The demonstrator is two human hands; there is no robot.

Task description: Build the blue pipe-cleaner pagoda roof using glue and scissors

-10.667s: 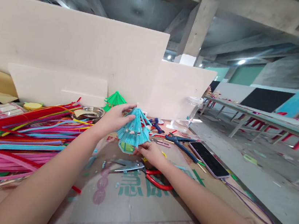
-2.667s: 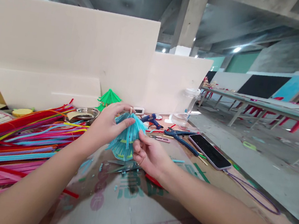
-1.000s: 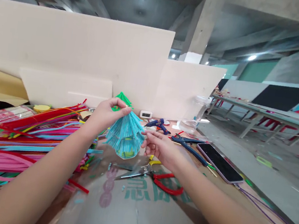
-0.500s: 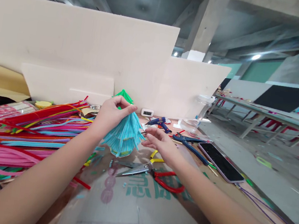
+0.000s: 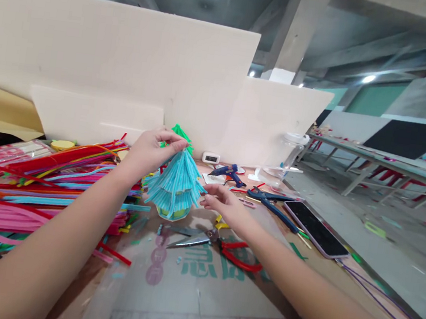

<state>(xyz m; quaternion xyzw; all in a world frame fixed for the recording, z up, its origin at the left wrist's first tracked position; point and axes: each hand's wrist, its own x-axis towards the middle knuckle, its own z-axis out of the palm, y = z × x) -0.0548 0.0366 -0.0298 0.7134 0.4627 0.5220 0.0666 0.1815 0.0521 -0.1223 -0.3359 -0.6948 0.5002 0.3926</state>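
Note:
My left hand (image 5: pixel 158 151) is closed in a pinch at the pointed top of a light blue pipe-cleaner tree (image 5: pixel 177 181). The tree has layered, skirt-like tiers and a yellowish-green band at its base. At the tree's right edge is my right hand (image 5: pixel 226 203), its fingers loosely curled and apart; whether the fingertips touch the tier I cannot tell. Behind the left fingers shows a green pipe-cleaner tree (image 5: pixel 181 133), partly hidden. Below the right hand lie scissors with yellow handles (image 5: pixel 195 241) and a red-handled tool (image 5: pixel 241 257), their blades close together.
Bundles of coloured pipe cleaners (image 5: pixel 56 186) cover the left side. A blue glue gun (image 5: pixel 227 172), small white clock (image 5: pixel 210 157), dark blue pliers (image 5: pixel 273 209), phone (image 5: pixel 315 229) and clear jar (image 5: pixel 286 156) stand or lie at the back and right. White boards (image 5: pixel 112 57) rise behind.
My left hand has shifted slightly left, and its fingers now sit at the blue tree's tip. More of the tree's upper part and the green one shows. My right hand stays near the tree's edge.

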